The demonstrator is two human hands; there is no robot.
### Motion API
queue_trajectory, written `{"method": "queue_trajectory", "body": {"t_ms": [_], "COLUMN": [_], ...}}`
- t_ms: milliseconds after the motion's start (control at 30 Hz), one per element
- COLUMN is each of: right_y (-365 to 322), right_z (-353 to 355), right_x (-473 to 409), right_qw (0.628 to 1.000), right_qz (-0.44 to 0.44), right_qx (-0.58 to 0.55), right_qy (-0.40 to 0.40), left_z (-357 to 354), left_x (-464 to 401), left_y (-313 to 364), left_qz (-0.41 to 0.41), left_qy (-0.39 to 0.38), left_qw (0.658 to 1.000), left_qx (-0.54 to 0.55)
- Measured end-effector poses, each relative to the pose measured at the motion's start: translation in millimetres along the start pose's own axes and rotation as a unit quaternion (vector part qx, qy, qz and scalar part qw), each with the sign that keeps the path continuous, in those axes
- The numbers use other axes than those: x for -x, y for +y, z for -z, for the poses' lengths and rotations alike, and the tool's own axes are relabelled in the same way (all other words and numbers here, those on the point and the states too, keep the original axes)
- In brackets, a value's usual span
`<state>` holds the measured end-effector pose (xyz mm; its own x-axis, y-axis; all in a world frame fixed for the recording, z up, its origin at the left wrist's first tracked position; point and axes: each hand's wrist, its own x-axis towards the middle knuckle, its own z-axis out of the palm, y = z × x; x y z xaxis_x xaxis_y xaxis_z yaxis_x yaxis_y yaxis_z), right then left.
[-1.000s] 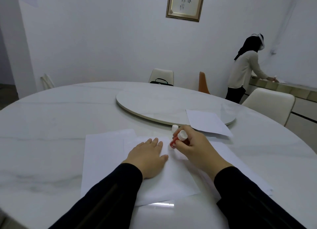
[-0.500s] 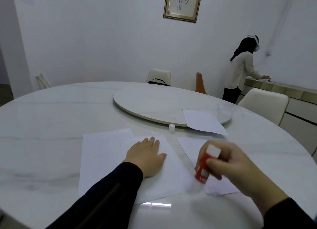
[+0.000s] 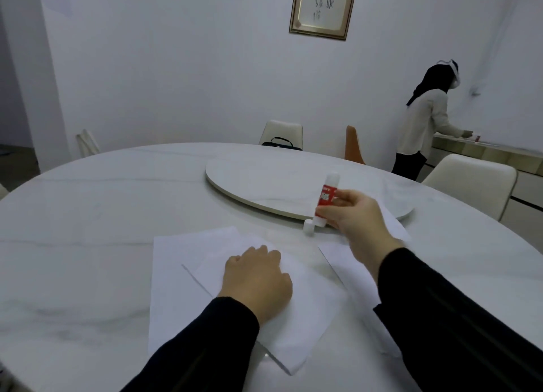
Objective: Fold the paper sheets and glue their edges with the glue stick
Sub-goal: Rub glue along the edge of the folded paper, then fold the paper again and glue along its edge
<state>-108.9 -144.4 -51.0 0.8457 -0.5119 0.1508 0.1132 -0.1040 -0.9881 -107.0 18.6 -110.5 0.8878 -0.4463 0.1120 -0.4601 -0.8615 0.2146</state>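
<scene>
My left hand (image 3: 258,280) lies palm down on a folded white paper sheet (image 3: 305,312) that rests at an angle on another flat white sheet (image 3: 173,274). My right hand (image 3: 352,215) holds a red and white glue stick (image 3: 326,197) upright, its lower end close to the table beside the small white cap (image 3: 308,226). The cap stands on the table in front of the turntable. A third sheet (image 3: 343,262) lies under my right forearm, partly hidden by the sleeve. Another sheet (image 3: 393,224) shows behind my right hand.
The round white marble table (image 3: 88,215) carries a raised turntable (image 3: 264,183) at its centre. Cream chairs (image 3: 470,183) stand at the right and the far side, one with a black bag (image 3: 280,143). A person (image 3: 423,121) stands at a counter at the back right.
My right hand has carried the glue stick from the near right up and away to beside the cap, turning it upright. The folded sheet under my left hand has rotated.
</scene>
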Motion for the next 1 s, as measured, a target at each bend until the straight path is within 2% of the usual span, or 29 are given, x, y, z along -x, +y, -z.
{"method": "queue_trajectory", "body": {"t_ms": [133, 300, 400, 533, 600, 633, 667, 733, 767, 800, 833, 933, 1000], "right_y": [24, 45, 49, 27, 7, -3, -10, -15, -13, -10, -6, 0, 0], "right_z": [-25, -35, -35, -6, 33, 55, 75, 104, 114, 120, 126, 142, 149], "right_x": [-16, -33, -35, -30, -26, -21, -14, 7, 18, 26, 32, 38, 41], "right_qw": [0.985, 0.961, 0.954, 0.970, 0.952, 0.925, 0.872, 0.721, 0.671, 0.659, 0.677, 0.760, 0.785], "right_qz": [0.037, 0.055, 0.069, 0.075, 0.058, 0.021, -0.032, -0.123, -0.144, -0.155, -0.160, -0.144, -0.144], "right_qx": [0.170, 0.271, 0.291, 0.223, 0.297, 0.378, 0.476, 0.645, 0.688, 0.697, 0.683, 0.611, 0.588], "right_qy": [0.018, 0.013, 0.009, 0.060, 0.033, -0.028, -0.109, -0.221, -0.237, -0.236, -0.223, -0.168, -0.133], "left_z": [-5, -7, -7, -6, -5, -5, -5, -4, -3, -3, -3, -4, -4], "left_x": [-1, -3, -4, -4, -4, -3, -3, -2, -1, -1, 0, 2, 4], "left_y": [-1, -1, -2, -5, -5, -5, -4, -2, -2, -2, -2, 0, 1], "left_qz": [0.007, 0.037, 0.046, 0.057, 0.063, 0.066, 0.070, 0.082, 0.088, 0.094, 0.098, 0.110, 0.116], "left_qy": [0.006, -0.001, -0.010, -0.021, -0.020, -0.019, -0.016, -0.014, -0.014, -0.012, -0.008, 0.011, 0.014], "left_qw": [0.999, 0.998, 0.997, 0.997, 0.996, 0.996, 0.996, 0.995, 0.994, 0.993, 0.993, 0.991, 0.989], "left_qx": [-0.037, -0.053, -0.054, -0.056, -0.055, -0.054, -0.055, -0.062, -0.065, -0.068, -0.070, -0.079, -0.086]}}
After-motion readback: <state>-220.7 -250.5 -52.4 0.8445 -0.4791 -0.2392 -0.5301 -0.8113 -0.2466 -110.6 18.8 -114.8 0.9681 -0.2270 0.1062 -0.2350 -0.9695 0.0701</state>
